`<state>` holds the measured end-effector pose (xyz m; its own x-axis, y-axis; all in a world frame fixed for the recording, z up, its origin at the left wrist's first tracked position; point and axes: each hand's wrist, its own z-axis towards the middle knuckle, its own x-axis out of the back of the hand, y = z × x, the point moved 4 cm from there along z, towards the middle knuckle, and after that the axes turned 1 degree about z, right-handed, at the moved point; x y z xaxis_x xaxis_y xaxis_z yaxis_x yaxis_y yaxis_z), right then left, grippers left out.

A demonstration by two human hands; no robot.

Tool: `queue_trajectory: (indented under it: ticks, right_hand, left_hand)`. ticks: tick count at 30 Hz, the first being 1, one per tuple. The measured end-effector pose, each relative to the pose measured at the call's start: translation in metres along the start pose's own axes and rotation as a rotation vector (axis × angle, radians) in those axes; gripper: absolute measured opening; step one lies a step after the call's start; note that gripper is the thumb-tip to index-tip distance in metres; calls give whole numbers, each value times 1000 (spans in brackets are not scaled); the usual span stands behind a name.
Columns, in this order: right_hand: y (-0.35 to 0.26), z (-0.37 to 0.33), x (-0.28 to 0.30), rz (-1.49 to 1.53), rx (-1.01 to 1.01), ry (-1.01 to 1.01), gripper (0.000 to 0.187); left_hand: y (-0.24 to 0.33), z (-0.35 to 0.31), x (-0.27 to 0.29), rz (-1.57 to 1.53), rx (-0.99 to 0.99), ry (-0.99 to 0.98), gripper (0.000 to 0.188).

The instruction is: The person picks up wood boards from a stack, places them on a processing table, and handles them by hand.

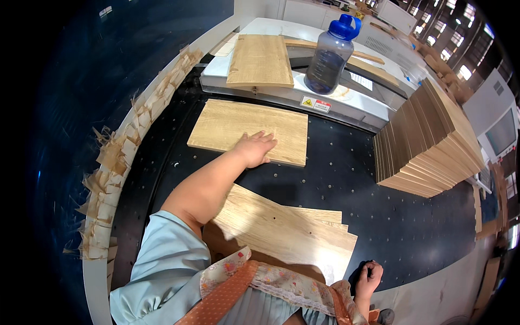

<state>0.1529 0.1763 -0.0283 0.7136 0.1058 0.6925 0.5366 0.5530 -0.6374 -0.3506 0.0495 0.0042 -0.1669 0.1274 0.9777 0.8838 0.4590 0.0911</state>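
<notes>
My left hand lies flat with its fingers spread on a light wood-grain board, near the board's front edge. That board rests on the black studded table, before the white machine ledge. Closer to my body, several more wood-grain boards overlap in a fanned pile; the top one has small dark holes. My right hand is curled closed beside the pile's right end, low at the table's near edge. A dark patch shows against its fingers, and whether they hold anything cannot be made out.
A tall stack of boards stands at the right. On the white ledge are another board and a blue-capped water bottle. A white rail with torn brown tape curves along the left. A monitor stands far right.
</notes>
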Motion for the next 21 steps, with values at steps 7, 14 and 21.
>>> queue_trajectory:
  ticks: [7,14,21]
  right_hand:
    - [83,-20,-22,-711,409,97,9]
    - [104,-22,-22,-211,222,88,13]
    - [61,-17,-16,-896,368,69,21]
  left_hand:
    - [-82,-7,9,0,255,55,50]
    - [-100,-4,9,121,479,64,53]
    - [-60,1,0,-151,464,17,83]
